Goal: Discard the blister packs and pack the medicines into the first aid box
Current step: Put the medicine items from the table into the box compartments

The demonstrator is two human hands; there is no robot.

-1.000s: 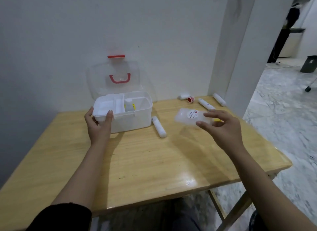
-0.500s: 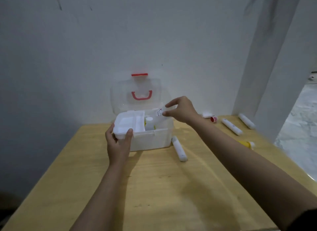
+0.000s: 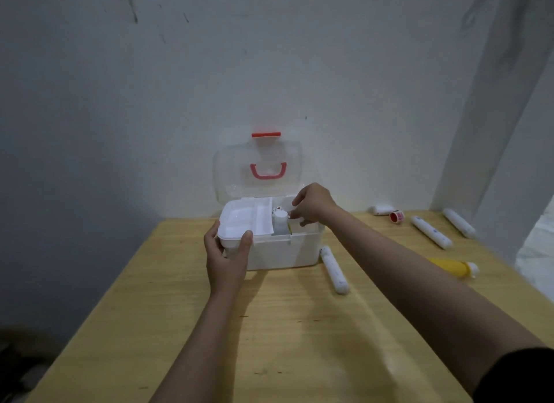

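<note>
we are gripping the near left corner of the first aid box (image 3: 284, 252) with our left hand (image 3: 227, 257); our right hand (image 3: 311, 204) is reaching inside, its grasp unclear.

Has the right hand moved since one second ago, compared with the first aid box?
Yes. The right hand moved left from the open table to the first aid box and now reaches into its right compartment.
</note>
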